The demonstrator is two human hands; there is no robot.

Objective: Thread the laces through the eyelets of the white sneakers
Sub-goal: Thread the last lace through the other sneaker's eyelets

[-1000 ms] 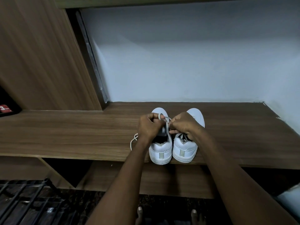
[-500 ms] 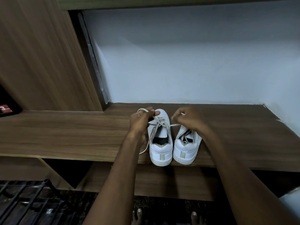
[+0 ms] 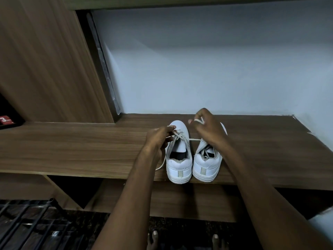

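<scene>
head view showed your left hand (image 3: 158,139) and right hand (image 3: 207,127) each pinching the limp, light lace (image 3: 195,139) over the left sneaker (image 3: 178,168) on the counter (image 3: 72,145); i judged gripping near its tips best.

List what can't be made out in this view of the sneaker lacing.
- Right sneaker: toe and eyelets hidden behind the right hand, head view.
- Left sneaker: which eyelets are threaded is too small to tell; the left hand covers its left edge.
- Lace: its end vanishes inside the right hand's grip.
- Red label: cut off by the left edge, text unreadable.
</scene>
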